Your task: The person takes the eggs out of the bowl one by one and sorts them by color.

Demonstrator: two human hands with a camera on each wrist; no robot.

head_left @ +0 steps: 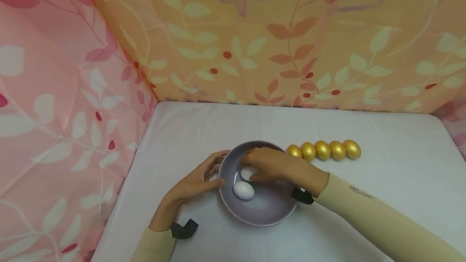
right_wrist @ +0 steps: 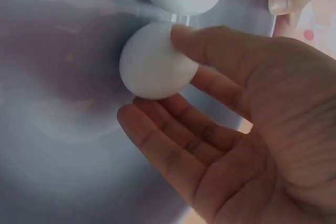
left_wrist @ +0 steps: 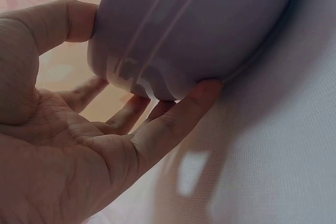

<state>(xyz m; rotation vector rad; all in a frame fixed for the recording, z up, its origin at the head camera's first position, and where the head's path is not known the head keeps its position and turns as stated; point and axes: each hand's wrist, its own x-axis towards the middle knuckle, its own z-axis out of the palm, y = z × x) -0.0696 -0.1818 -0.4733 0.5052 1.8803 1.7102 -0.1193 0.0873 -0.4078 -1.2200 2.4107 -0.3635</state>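
A purple-grey bowl (head_left: pixel 267 209) stands on the white-covered table with two white eggs inside. My left hand (head_left: pixel 196 179) grips the bowl's left side from outside. The left wrist view shows its thumb and fingertips spread against the bowl's outer wall (left_wrist: pixel 194 30). Reaching into the bowl, my right hand (head_left: pixel 271 164) holds the farther white egg (right_wrist: pixel 155 64) between thumb and fingers. In the right wrist view the thumb lies on the egg and the fingers curl under it. Close beside it rests the other white egg (head_left: pixel 244 190), untouched.
Several gold eggs (head_left: pixel 323 150) sit in a row to the right of the bowl, behind the right forearm. Patterned cloth walls (head_left: pixel 255 51) rise behind the table (head_left: pixel 189 128) and on its left. Dark bands (head_left: pixel 183 229) are on both wrists.
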